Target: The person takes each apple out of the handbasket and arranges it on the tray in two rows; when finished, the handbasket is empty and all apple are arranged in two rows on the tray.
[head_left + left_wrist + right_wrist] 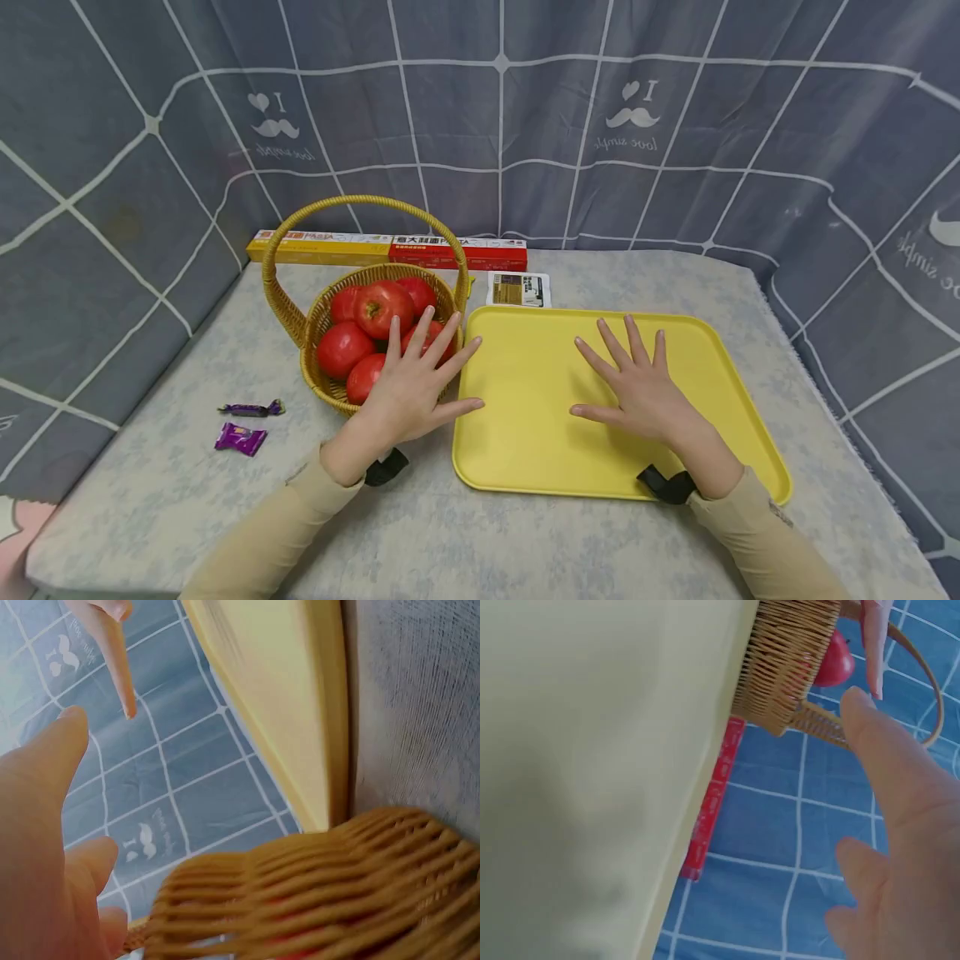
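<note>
My left hand (pixel 411 385) hovers with spread fingers over the right front of a wicker basket (pixel 309 367), hiding part of it. Several red apples (pixel 384 308) fill the basket, and its tall handle arches above them. Above the yellow tray (pixel 525 400) my right hand (pixel 647 390) is spread the same way, holding nothing. In the left wrist view the basket's woven side (pixel 300 892) lies close below the left hand (pixel 37 847). From the right wrist, the right hand (pixel 907 825) appears beside the tray's pale surface (pixel 592 765).
Two purple-wrapped candies, one twisted (pixel 252 409) and one flat (pixel 240 438), lie left of the basket. Behind it stand a yellow pasta box (pixel 322 248) and a red pasta box (pixel 480 253). A small printed packet (pixel 519 289) lies behind the tray. Grey checked curtains (pixel 555 125) surround the table.
</note>
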Demonstrator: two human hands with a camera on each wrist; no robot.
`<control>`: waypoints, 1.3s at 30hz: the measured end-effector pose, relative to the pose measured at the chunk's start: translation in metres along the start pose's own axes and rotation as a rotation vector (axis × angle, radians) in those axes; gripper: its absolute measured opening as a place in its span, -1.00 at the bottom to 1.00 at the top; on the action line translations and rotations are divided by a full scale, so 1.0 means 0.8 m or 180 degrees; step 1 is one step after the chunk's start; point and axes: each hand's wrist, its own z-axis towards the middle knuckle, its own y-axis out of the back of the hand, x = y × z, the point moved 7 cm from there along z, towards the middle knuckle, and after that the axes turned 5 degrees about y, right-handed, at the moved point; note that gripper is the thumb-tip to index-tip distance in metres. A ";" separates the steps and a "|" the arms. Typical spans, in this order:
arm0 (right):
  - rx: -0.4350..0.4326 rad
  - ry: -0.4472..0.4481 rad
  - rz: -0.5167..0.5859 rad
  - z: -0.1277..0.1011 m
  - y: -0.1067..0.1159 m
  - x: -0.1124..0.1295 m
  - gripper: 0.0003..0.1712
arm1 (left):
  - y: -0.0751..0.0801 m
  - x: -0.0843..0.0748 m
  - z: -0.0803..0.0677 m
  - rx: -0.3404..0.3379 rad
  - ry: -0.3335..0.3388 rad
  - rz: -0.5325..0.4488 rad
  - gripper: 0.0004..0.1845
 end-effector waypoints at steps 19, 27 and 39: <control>-0.0315 0.0846 0.2057 0.117 0.063 0.096 -0.29 | 0.070 0.081 -0.090 -0.1685 0.0450 -0.1224 -0.22; -0.0458 0.0933 0.3008 0.203 0.046 0.145 -0.29 | 0.059 0.138 -0.120 -0.2588 0.1292 -0.2466 -0.66; -0.0452 0.0714 0.2779 0.280 -0.020 0.171 -0.05 | 0.028 0.137 -0.120 -0.1811 0.2029 -0.3072 -0.55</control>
